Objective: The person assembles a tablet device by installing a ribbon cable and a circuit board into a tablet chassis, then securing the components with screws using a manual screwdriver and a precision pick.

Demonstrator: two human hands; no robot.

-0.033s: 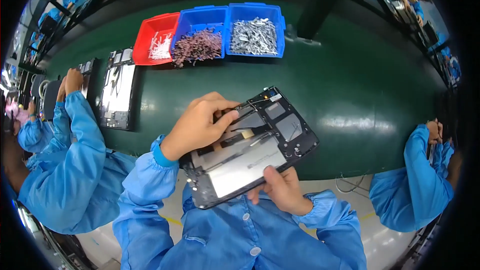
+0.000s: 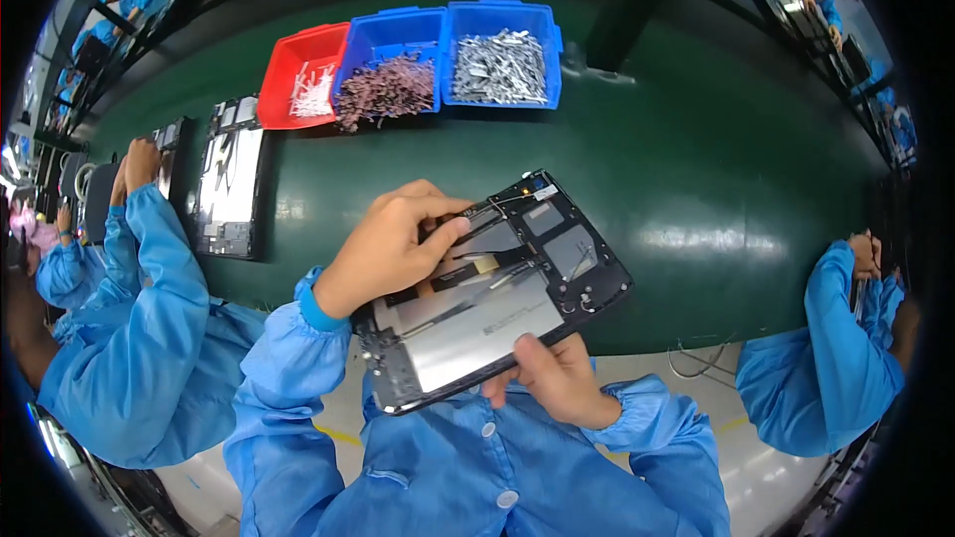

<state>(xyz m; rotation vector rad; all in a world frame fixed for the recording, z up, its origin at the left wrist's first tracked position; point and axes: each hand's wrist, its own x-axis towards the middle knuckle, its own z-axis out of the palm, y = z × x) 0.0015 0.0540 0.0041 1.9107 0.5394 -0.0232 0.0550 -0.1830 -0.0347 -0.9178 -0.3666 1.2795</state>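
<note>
Green worktop (image 2: 696, 159) takes up most of the view, and over its near edge an opened tablet-like device (image 2: 497, 288) is being held at a slant, innards up. Another opened unit (image 2: 231, 184) is laid flat off to the left. Further back, small bits are kept in a red bin (image 2: 274, 85), a middle blue bin (image 2: 398, 28) and a right-hand blue bin (image 2: 502, 15). The device's lower edge is pinched by the right hand (image 2: 557, 373), thumb on top. Left hand (image 2: 393, 244) is bent over the upper-left edge, thumb and index close together; whether anything's pinched there honestly can't be told. Looks like the internals are being worked on by hand; next move probably calls for the frame to be held steady and the dark strip (image 2: 453, 316) left unsnagged.
</note>
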